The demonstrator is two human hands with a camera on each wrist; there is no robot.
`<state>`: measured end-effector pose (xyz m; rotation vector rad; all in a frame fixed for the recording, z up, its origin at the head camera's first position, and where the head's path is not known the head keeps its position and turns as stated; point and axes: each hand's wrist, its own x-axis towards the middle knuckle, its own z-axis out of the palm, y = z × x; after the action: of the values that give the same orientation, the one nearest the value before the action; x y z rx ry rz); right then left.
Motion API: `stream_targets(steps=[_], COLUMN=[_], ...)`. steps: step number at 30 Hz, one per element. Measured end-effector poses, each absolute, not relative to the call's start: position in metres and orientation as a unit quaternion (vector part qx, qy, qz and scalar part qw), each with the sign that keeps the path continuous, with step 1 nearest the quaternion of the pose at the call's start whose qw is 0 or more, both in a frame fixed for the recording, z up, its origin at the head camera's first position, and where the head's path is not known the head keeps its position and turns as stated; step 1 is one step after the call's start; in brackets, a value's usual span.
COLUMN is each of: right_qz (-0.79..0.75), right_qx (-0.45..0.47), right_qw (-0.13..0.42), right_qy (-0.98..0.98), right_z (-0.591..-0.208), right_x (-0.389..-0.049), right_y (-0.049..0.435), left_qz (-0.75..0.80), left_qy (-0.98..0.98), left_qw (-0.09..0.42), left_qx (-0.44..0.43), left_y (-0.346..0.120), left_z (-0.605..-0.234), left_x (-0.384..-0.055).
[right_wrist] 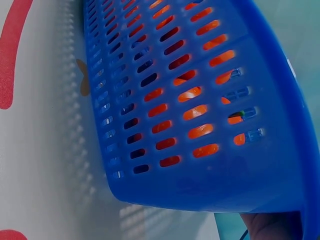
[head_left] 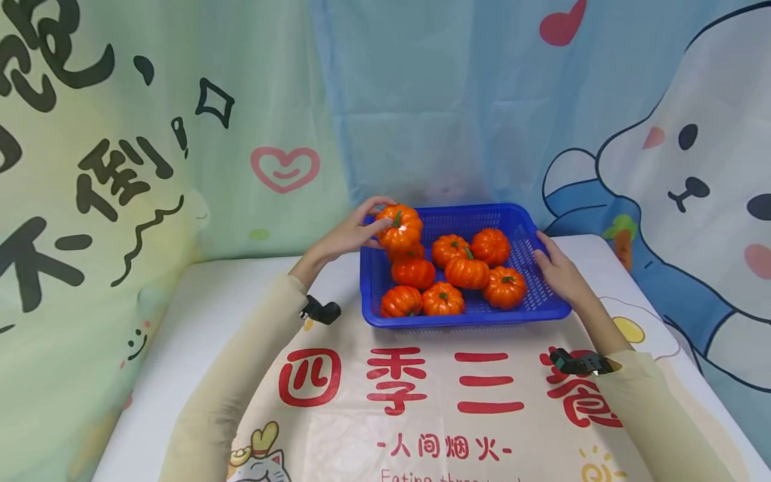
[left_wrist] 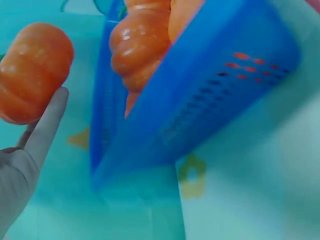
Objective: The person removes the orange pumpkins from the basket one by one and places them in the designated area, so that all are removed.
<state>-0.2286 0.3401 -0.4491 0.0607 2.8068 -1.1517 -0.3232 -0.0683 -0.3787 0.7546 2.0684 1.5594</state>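
The left hand (head_left: pixel 348 234) grips an orange pumpkin (head_left: pixel 406 231) at the far left corner of the blue basket (head_left: pixel 470 322), whose long axis spans side to side between both hands, the right hand (head_left: pixel 561 269) holding its right end.

On the mat (head_left: pixel 355 428) that lies on my desk (head_left: pixel 211 288), I can read big red words (head_left: pixel 394 389): 四季三餐. The last one is partly covered, but I think it is 餐. Under them, smaller red words (head_left: pixel 444 445) say -人间烟火-. Below that, thin red letters (head_left: pixel 448 476) say "Eating three", and the rest is cut off. On the cloth wall (head_left: pixel 229 201) to my left, big black words (head_left: pixel 122 173) say 不倒!, and a bigger black sign (head_left: pixel 57 43) above runs off the edge, so I can't read it.
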Motion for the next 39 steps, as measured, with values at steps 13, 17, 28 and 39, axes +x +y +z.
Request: stream_targets(steps=[13, 17, 28, 39], right_qz=[-0.406, -0.412, -0.415, -0.411], right_qx=[0.028, 0.025, 0.027, 0.026], right_qw=[0.056, 0.058, 0.057, 0.059], right_qy=[0.912, 0.909, 0.908, 0.909], right_z=[-0.451, -0.45, -0.448, -0.449], right_x=[-0.228, -0.228, -0.227, -0.228], right_y=[0.341, 0.339, 0.338, 0.339], left_qz=[0.639, 0.608, 0.574, 0.444], left_qy=[0.715, 0.753, 0.801, 0.894], left_qw=[0.239, 0.211, 0.159, 0.03], left_qx=[0.154, 0.138, 0.06, -0.051], left_y=[-0.199, -0.228, -0.27, -0.338], left_z=[-0.415, -0.434, -0.462, -0.473], left_x=[-0.258, -0.236, -0.216, -0.245])
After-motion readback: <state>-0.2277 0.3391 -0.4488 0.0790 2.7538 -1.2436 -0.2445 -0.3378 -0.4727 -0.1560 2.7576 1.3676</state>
